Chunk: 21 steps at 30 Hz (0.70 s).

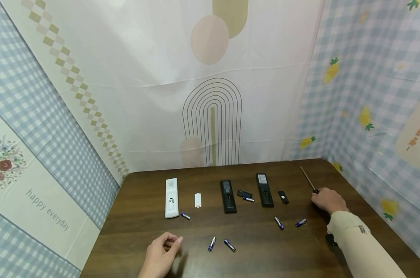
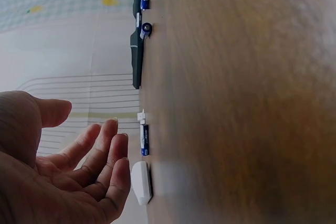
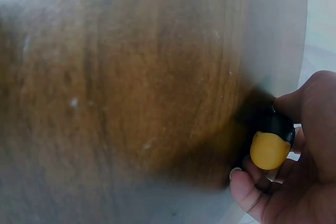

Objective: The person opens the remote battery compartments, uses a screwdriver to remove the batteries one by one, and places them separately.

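Note:
My right hand (image 1: 329, 200) grips a screwdriver at the table's right side. Its long thin shaft (image 1: 307, 178) points toward the back, and the rounded yellow end of the black handle (image 3: 270, 150) shows between my fingers in the right wrist view. Over the front left of the table, my left hand (image 1: 162, 253) holds nothing, its fingers loosely bent. Nearest to it are a battery (image 1: 212, 244) and another battery (image 1: 229, 245). Beyond lies a white remote control (image 1: 171, 199), back side up with its battery compartment uncovered, beside a white battery cover (image 1: 198, 200).
Two black remotes, one in the middle (image 1: 228, 197) and one farther right (image 1: 264, 190), lie back side up near black covers (image 1: 245, 194) (image 1: 283, 197). Loose batteries include one by the white remote (image 1: 186, 216) and one toward the right (image 1: 301, 222). Fabric hangs behind the table (image 1: 258, 255).

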{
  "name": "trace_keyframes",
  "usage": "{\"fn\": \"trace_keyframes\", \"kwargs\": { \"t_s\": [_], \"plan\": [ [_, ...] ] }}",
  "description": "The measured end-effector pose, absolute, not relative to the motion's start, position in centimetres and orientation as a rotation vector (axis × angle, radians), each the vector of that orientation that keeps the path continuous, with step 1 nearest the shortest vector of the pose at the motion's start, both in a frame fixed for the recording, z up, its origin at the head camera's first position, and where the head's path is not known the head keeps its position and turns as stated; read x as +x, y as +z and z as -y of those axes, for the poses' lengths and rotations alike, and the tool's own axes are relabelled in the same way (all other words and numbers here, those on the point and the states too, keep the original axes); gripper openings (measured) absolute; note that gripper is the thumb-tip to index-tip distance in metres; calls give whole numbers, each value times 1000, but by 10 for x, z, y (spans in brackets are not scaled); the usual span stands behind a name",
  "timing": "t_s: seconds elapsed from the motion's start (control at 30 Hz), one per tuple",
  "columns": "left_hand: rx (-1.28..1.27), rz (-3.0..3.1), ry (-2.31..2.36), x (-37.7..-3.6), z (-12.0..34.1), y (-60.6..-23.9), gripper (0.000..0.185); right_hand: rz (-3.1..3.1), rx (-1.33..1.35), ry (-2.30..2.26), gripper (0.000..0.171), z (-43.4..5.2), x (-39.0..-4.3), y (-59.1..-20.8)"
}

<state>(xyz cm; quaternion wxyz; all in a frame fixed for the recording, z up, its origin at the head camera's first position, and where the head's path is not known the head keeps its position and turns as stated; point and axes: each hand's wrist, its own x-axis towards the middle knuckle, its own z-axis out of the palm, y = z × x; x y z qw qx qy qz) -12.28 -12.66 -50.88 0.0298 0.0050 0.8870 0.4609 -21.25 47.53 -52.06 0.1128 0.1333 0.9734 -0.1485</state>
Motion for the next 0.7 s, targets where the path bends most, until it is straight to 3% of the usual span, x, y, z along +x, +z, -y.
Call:
{"fn": "trace_keyframes", "kwargs": {
  "t_s": [0.7],
  "plan": [
    [14,-2716,1416,-123,123,-507,18,-2884,416,-496,80,-479,-203,-527]
  ]
}}
